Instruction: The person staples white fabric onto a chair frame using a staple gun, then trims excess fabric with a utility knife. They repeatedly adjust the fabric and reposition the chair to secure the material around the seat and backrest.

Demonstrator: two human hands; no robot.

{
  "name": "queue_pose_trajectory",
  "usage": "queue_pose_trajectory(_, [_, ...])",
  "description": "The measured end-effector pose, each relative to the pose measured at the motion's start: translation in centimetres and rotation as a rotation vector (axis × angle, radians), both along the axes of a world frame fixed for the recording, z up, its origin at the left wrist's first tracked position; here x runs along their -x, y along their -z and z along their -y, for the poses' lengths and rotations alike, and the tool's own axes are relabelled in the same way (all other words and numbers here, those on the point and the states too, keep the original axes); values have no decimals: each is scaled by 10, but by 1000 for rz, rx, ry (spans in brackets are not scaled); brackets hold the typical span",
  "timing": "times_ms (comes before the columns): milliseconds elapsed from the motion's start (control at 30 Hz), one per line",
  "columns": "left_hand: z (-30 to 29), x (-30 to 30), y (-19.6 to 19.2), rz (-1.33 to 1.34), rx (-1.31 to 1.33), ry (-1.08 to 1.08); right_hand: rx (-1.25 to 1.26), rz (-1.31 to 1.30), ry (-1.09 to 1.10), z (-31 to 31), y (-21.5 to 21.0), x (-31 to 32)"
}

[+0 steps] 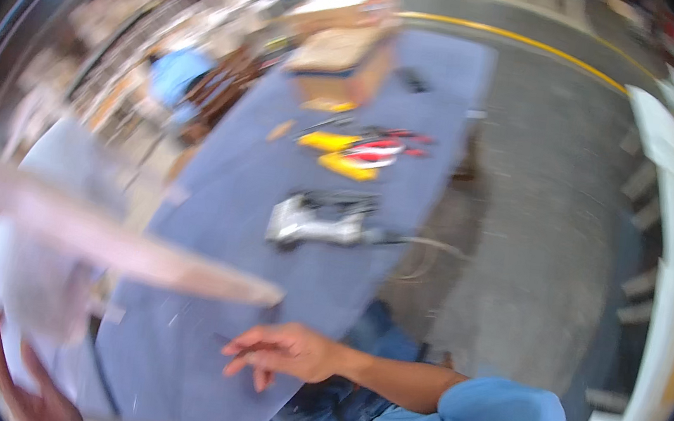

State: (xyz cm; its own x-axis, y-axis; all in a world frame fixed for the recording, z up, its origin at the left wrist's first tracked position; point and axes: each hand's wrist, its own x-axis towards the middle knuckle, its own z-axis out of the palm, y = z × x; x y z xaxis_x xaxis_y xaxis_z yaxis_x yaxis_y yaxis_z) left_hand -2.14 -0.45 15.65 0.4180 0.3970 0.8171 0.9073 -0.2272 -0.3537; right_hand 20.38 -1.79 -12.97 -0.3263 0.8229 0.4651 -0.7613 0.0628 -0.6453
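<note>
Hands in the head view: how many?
2. Right hand hovers open over the blue table cover; left hand at the lower left edge grips a pale board, partly cut off.

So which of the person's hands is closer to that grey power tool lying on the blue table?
The right hand. It hovers open just below the grey power tool, over the blue table. The left hand sits far off at the lower-left corner.

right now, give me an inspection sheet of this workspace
surface: long table under a blue-grey cover
job's things: pale wooden strip reaching across from the left
clutter: grey power tool; yellow and red hand tools; cardboard box at the far end
grippers: right hand open over the table, holding nothing; left hand at the lower left, grip blurred
cables: cord running off the power tool
surroundings: grey floor with a yellow line
</note>
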Motion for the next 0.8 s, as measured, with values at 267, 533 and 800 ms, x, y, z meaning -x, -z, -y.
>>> queue_pose_trajectory(267, [-69,-30,-25,-407,202,109,-95,-90,23,-41,-81,66])
queue_pose_trajectory(533, [-74,-44,-12,-452,167,1,-62,-260,170,-77,-120,93])
queue_pose_trajectory(800, [-78,-44,-4,-467,41,-110,-100,-370,359,-93,-129,105])
